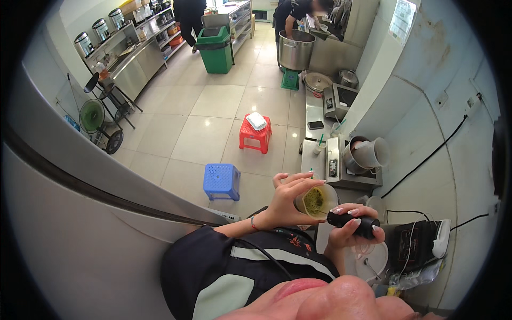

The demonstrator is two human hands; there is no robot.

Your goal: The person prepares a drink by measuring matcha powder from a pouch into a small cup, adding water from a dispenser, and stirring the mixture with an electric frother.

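Observation:
A translucent plastic cup [330,199] is held tilted in my left hand [289,196], with the fingers along its rim and side. Inside it is a frothy green liquid [313,201] with darker flecks. My right hand [354,226] grips a black handheld frother [356,225] by its body. The frother's thin shaft reaches into the cup; its tip is hidden in the liquid. Just past my left hand, a clear cup with a green straw [319,148] stands on the steel counter [310,160].
An induction cooker [333,170] bears a steel pot [354,158] with a plastic jug [370,154] in it. A phone [315,125] lies farther along the counter. Blue [221,181] and red [255,138] stools stand on the floor. Beyond, a person [294,16] reaches into a large steel pot [296,52].

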